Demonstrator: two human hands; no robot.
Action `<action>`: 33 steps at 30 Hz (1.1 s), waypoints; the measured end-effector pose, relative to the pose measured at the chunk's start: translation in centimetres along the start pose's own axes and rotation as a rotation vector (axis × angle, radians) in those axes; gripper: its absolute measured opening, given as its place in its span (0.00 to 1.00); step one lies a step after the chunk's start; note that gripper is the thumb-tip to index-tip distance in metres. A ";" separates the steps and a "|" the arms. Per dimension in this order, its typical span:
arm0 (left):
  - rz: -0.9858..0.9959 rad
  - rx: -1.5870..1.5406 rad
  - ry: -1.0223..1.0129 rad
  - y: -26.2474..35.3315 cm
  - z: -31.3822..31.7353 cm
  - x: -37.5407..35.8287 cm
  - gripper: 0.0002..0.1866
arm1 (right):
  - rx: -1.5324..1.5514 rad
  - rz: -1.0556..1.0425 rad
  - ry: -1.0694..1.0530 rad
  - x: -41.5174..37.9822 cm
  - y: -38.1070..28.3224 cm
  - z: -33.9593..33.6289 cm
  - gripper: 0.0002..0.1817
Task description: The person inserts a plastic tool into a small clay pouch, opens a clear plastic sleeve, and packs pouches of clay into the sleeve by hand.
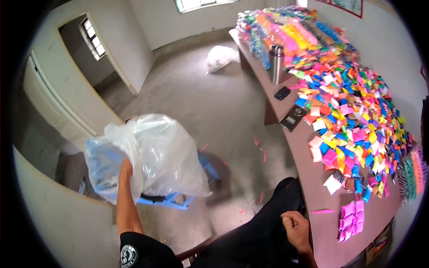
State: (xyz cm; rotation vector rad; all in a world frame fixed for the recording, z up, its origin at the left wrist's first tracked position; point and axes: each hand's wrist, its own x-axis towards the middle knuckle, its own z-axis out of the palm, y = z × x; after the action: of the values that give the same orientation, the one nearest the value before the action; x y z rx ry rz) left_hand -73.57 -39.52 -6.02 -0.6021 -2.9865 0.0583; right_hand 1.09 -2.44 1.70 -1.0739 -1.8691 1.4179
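My left hand (127, 169) reaches into the mouth of a large clear plastic bag (165, 149), and its fingers are hidden in the folds. The bag bulges over a blue plastic stool (172, 202) at the left. My right hand (296, 228) is curled closed above my dark-trousered leg, beside the table edge, with nothing showing in it. Nearest to it on the brown table (321, 241) are a pink plastic strip (322, 211) and a block of joined shiny pink packets (351, 220).
A heap of small multicoloured packets (353, 125) covers much of the table, with longer bagged strips (286, 31) behind. A steel thermos (276, 64), a black object (282, 93) and a dark flat device (293, 117) stand along the edge. A filled white bag (221, 59) lies on the floor.
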 end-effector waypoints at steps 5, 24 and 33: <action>-0.095 0.087 -0.208 3.1 0.2 -2.4 0.11 | -0.012 0.018 0.014 -0.1 -0.2 0.4 0.06; -0.134 0.163 -0.297 5.7 -0.2 0.4 0.10 | -0.075 0.023 0.196 -1.0 3.1 1.1 0.04; -0.147 0.152 -0.270 4.1 0.1 -0.6 0.10 | -0.028 -0.006 0.210 -0.8 2.8 1.1 0.04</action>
State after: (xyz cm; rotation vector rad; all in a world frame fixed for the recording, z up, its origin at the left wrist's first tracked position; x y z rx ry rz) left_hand -71.46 -35.96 -6.35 -0.3841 -3.2337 0.3813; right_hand 1.42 -3.37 -1.24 -1.1815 -1.7442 1.2273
